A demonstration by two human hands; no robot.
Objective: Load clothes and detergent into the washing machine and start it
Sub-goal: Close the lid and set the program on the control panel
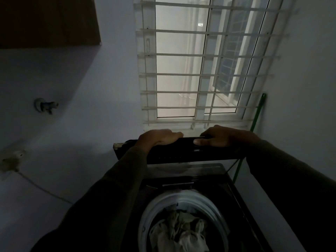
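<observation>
- The lid (181,154) is raised at the back of the washer (236,193). Its top edge lies just below the sill (190,127) of the window (178,70).
- A white grille (200,55) covers the window, directly behind the lid's top edge.
- The drum (148,213) mouth is uncovered between the forearms, with a pale ring around it.
- The clothes (181,231) lie crumpled inside the drum, below the ring.
- On the right, a green pole (257,111) leans in the corner and passes behind the lid's right end. The right wall (300,88) stands near the washer's side.
- On the left, bare wall runs from the lid's corner out to a tap (45,105), well apart from the washer. A cable (41,188) hangs lower on that wall.
- A dark cabinet (49,20) sits high on the left.
- The left hand (157,138) grips the lid's top edge left of centre, knuckles up, fingers wrapped over the edge.
- The right hand (222,138) grips the same edge right of centre. The thumb presses flat on the near face, and the fingers hook over the far side.
- Both arms reach forward over the drum in dark sleeves, with a short stretch of lid edge between the hands.
</observation>
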